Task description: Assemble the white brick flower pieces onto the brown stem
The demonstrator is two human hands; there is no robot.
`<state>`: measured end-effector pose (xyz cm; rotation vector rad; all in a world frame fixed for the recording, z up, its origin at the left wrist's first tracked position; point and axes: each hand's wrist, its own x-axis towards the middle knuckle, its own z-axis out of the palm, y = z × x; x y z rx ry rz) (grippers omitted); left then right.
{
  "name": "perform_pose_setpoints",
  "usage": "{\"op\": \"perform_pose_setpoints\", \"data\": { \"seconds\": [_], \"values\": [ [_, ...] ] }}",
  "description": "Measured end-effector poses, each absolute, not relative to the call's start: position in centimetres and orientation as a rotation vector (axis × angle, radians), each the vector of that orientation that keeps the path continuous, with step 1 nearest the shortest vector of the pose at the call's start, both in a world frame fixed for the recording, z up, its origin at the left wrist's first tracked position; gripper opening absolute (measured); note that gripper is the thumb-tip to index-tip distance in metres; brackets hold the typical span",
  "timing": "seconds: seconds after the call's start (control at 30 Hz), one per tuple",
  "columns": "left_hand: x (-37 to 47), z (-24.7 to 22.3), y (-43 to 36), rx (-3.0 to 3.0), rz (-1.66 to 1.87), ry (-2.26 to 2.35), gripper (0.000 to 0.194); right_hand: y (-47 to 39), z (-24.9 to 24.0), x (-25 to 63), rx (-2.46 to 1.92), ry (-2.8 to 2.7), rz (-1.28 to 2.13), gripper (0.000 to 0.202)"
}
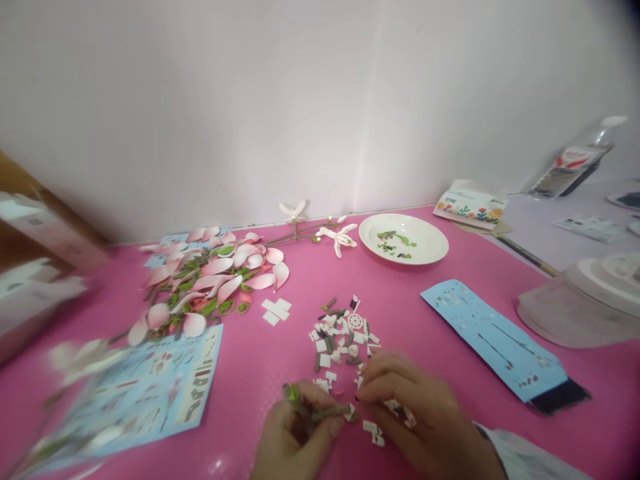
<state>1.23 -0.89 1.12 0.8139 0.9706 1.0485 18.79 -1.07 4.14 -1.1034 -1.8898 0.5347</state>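
Note:
My left hand (pixel 295 437) pinches a toy branch (pixel 325 413) built from brown pieces, with a bright green piece at its left end and a small pale piece by its right end. Close to that end is my right hand (pixel 420 413), fingertips drawn together above the loose parts; whatever they hold is too small to make out. Ahead of both hands lies a scattered pile of small white, grey and brown building bricks (pixel 345 337). A few white bricks (pixel 373 430) lie between my hands.
Pink petal pieces (pixel 230 287) heap up at left, beside a blue instruction sheet (pixel 155 380). White flat tiles (pixel 276 311), a built blossom branch (pixel 300 235) and a white plate (pixel 367 240) with green bits lie farther back. At right are a blue booklet (pixel 490 333) and a plastic tub (pixel 555 307).

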Motion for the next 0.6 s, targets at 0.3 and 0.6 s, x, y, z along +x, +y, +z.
{"op": "perform_pose_setpoints", "data": {
  "seconds": [0.3, 0.6],
  "values": [
    [0.9, -0.6, -1.0, 0.834, 1.056, 0.945, 0.018, -1.6, 3.9, 19.2, -1.092, -1.892, 0.580, 0.015],
    [0.6, -0.6, -1.0, 0.864, 1.071, 0.884, 0.011, -1.5, 4.1, 19.0, -1.144, -1.955, 0.449, 0.008]
  ]
}}
